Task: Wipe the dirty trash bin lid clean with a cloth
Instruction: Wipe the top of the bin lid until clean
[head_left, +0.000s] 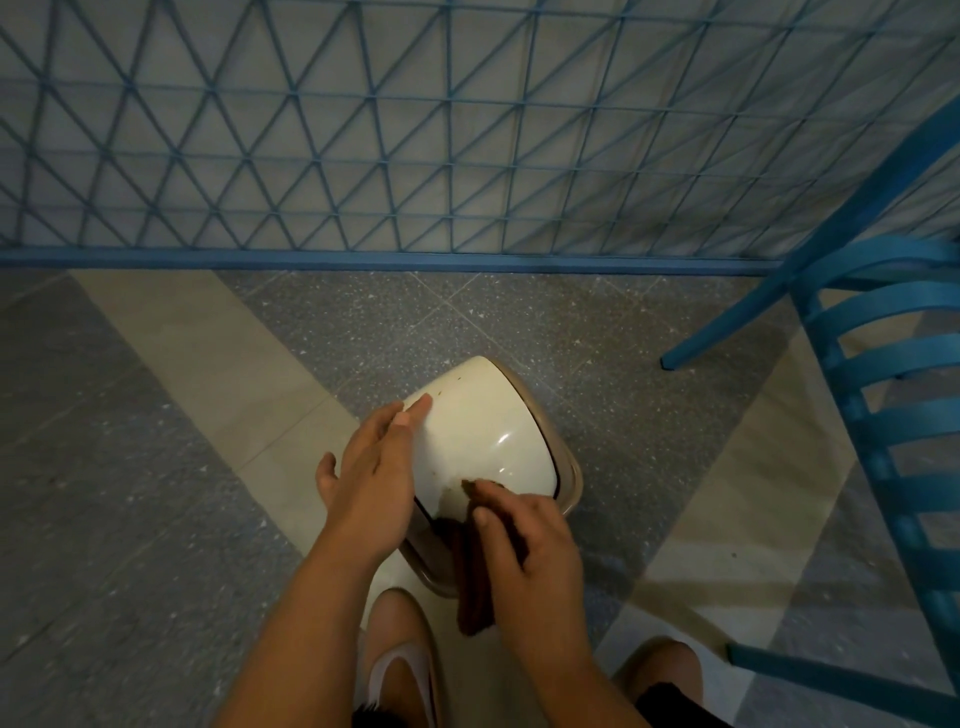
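Judging by its gloss, the trash bin lid (478, 426) is light, stiff, slippery plastic that likely swings or tips under pressure, so it wants steadying at its left edge. It sits atop the bin on the floor (156, 395), just ahead of the feet. The left hand (374, 467) lies flat, fingers straight, against that edge. The right hand (524, 540) presses a soft dark cloth (470, 582) onto the lid's stained near corner, fingers curled over it.

I had single head view, wide-angle, looking forward and steeply down, close over hands and bin lid (483, 441); floor (156, 415) and fence (467, 130) beyond.
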